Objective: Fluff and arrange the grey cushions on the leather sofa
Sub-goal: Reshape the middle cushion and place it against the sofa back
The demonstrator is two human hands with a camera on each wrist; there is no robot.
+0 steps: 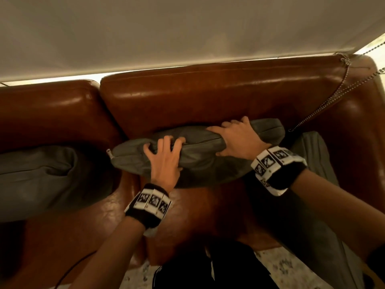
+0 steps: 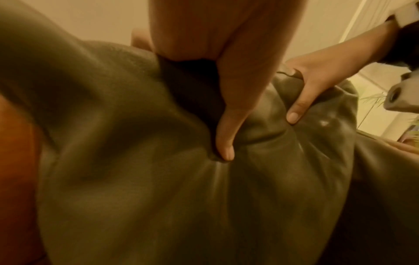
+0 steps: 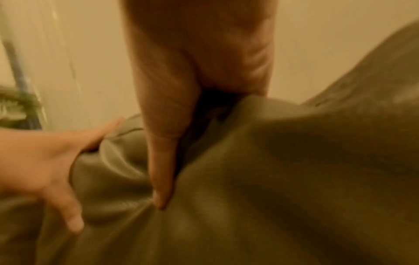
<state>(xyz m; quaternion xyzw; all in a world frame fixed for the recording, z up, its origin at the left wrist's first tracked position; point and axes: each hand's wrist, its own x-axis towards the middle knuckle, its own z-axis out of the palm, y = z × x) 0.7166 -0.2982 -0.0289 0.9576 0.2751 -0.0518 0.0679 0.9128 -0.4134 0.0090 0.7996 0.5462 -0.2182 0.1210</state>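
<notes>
Both hands gripping middle cushion (image 1: 200, 155), standing on edge on sofa (image 1: 208, 94) seat, leaning against backrest.
Left hand (image 1: 164, 159) and right hand (image 1: 239, 140): fingers curling over top seam, thumbs digging into front.
Long axis running left-right, beneath both palms.

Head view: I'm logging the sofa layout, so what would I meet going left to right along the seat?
Grey cushion lying on the left seat → left hand gripping the middle cushion → right hand on the same cushion → third grey cushion by the sofa arm.
</notes>
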